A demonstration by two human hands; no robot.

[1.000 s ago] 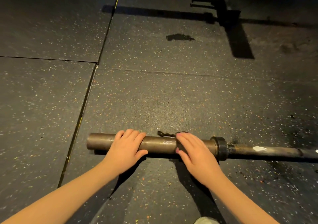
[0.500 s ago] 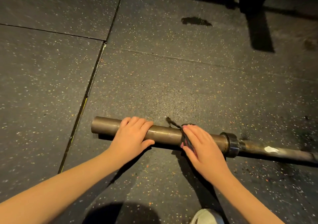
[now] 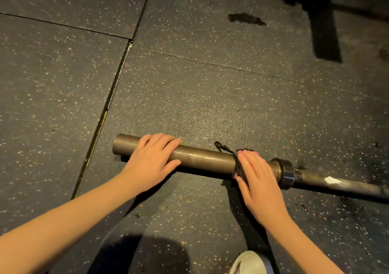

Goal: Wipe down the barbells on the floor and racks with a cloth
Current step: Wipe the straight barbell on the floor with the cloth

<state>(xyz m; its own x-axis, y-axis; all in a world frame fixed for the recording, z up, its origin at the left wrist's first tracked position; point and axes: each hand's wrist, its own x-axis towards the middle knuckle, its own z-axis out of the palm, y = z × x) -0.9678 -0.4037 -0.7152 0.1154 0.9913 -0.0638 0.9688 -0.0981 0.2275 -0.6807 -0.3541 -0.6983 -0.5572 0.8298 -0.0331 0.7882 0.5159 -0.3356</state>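
A brown steel barbell (image 3: 202, 157) lies on the rubber floor, its thick sleeve pointing left and its thin shaft (image 3: 347, 186) running off the right edge. My left hand (image 3: 153, 158) rests on the sleeve near its free end, fingers laid over the top. My right hand (image 3: 256, 177) presses a dark cloth (image 3: 237, 167) onto the sleeve with straight fingers, just left of the collar (image 3: 285, 172). A thin strand of the cloth sticks out beyond the bar. Most of the cloth is hidden under my palm.
Speckled black rubber floor tiles with a seam (image 3: 109, 99) run to the left of the bar. A dark stain (image 3: 246, 19) and a black upright base (image 3: 322, 21) sit at the far right. A white mark (image 3: 332, 180) shows on the shaft. My shoe (image 3: 248, 263) is at the bottom.
My right hand and the cloth have shifted slightly along the sleeve near the collar. My left hand stays near the sleeve's end. The view has tipped downward, bringing my shoe in.
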